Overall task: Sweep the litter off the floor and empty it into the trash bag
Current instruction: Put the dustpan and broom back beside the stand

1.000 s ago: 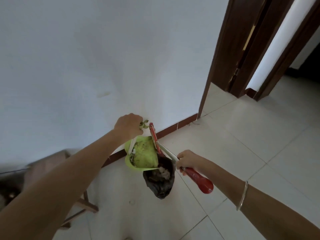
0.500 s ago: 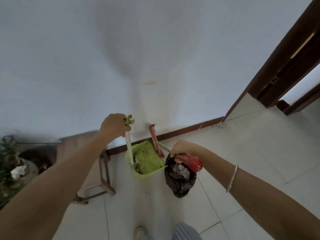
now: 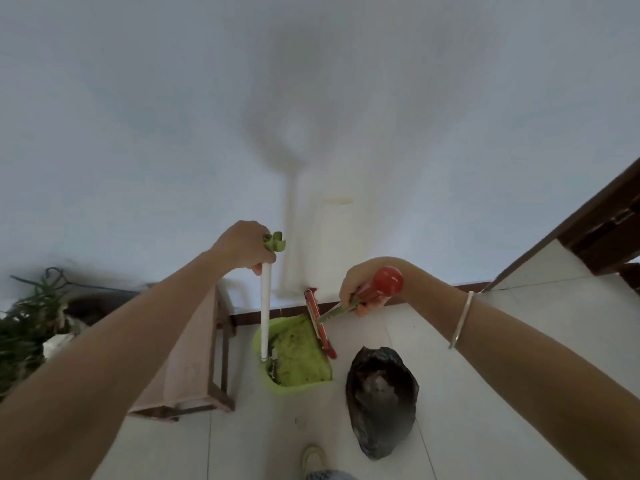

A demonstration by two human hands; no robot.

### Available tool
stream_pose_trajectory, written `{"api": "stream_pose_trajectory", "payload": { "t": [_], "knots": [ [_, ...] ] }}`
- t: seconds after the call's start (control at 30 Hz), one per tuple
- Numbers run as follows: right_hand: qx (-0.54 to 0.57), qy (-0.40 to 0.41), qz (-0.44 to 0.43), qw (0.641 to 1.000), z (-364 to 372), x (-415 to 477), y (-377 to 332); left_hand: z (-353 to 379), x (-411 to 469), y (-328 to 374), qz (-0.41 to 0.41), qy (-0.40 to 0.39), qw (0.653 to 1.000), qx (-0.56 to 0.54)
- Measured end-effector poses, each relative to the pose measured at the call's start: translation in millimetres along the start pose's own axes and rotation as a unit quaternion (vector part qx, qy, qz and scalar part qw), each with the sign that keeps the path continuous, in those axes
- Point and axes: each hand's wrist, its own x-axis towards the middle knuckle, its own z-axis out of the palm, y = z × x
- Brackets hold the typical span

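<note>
Left hand (image 3: pixel 242 245) grips dustpan (image 3: pixel 294 355) handle, centre frame; right hand (image 3: pixel 363 289) grips red broom (image 3: pixel 320 323). Black trash bag (image 3: pixel 381 400) on floor (image 3: pixel 485 393), lower centre-right.

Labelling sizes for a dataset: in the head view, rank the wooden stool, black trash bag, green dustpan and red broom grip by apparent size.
1. wooden stool
2. black trash bag and green dustpan: too alike to rank
3. red broom grip: smallest, although nearest the camera
</note>
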Motion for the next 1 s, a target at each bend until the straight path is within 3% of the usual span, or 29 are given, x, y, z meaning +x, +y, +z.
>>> {"api": "stream_pose_trajectory", "payload": {
  "t": [0.17,0.3,0.43,0.57,0.73,1.0],
  "knots": [
    [0.03,-0.084,0.05,0.995,9.5,25.7,-27.6,35.6,16.9,-15.4,-0.021,-0.039,0.999,-0.002],
    [0.188,0.003,0.035,0.982,23.8,58.7,-35.3,58.8,30.1,-36.4,-0.021,-0.059,0.998,0.013],
    [0.121,-0.053,0.098,0.986,41.7,94.4,-60.0,77.8,37.7,-57.0,0.011,-0.088,0.995,0.044],
    [0.162,-0.094,0.118,0.975,66.7,119.4,-81.2,104.1,42.0,-77.7,0.039,-0.105,0.992,0.063],
    [0.239,-0.099,0.134,0.957,108.8,149.7,-85.0,131.9,35.3,-104.6,0.003,-0.136,0.99,0.036],
    [0.186,-0.074,0.169,0.965,143.8,176.5,-99.3,151.0,33.2,-143.6,-0.015,-0.134,0.99,-0.045]
  ]
}}
